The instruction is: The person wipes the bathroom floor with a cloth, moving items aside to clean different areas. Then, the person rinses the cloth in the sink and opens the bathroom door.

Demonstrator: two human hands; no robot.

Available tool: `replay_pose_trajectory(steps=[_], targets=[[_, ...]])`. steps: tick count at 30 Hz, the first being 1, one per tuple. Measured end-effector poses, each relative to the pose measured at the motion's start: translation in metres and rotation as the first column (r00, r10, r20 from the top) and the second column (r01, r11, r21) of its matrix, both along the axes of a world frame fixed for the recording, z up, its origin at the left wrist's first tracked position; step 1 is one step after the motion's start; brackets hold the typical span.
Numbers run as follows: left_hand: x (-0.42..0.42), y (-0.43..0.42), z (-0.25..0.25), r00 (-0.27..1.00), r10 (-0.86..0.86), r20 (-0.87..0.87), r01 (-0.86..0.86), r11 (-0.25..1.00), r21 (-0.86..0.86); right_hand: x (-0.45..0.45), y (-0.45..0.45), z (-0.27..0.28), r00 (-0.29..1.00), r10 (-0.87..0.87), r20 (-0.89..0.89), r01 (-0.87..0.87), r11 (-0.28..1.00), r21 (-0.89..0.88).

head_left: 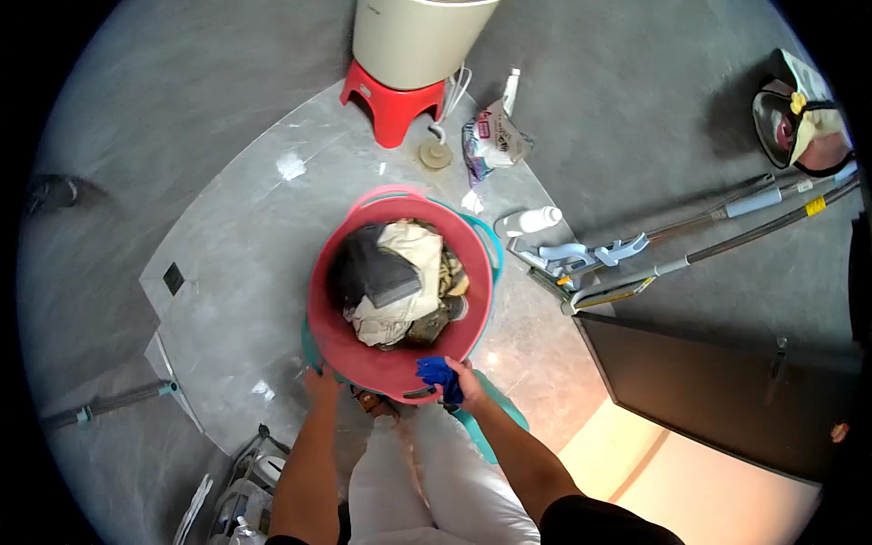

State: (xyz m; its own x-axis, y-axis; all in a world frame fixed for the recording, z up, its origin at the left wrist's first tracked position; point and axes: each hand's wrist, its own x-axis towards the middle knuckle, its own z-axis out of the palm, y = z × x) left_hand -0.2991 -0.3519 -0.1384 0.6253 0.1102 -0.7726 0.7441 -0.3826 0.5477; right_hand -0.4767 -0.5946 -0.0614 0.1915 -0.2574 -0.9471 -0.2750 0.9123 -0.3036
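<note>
A pink tub [400, 368] stands in front of my feet, with a pile of clothes inside it. On top of the pile lie a dark garment [381, 268] and a cream garment [413, 245], and patterned cloth shows at the right. My right hand [468, 386] is closed round a crumpled blue cloth [439, 374] at the near rim of the tub. Low at the tub's left near side is my left hand [321, 386], blurred, beside a teal edge; its fingers are not clear. A teal handle [493, 245] sticks out behind the pink tub's right side.
A pale appliance [413, 41] stands on a red stool [392, 104] at the back. A bag [495, 141], a white bottle [529, 221] and mops [618, 254] are on the right. A squeegee pole [109, 404] lies left; a dark door [708, 391] is at lower right.
</note>
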Motion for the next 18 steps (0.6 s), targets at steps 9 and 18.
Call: replay_pose_trajectory(steps=[9,18], targets=[[-0.072,0.151,-0.015,0.852,0.5,-0.154,-0.516,0.851,-0.097,0.116,0.073,0.001,0.919,0.378,0.113,-0.367,0.924,-0.109],[-0.092,0.181,0.013,0.476,0.815,-0.331,-0.848,0.525,0.074,0.186,0.111,0.002,0.667,0.654,0.358,-0.706,0.708,0.024]])
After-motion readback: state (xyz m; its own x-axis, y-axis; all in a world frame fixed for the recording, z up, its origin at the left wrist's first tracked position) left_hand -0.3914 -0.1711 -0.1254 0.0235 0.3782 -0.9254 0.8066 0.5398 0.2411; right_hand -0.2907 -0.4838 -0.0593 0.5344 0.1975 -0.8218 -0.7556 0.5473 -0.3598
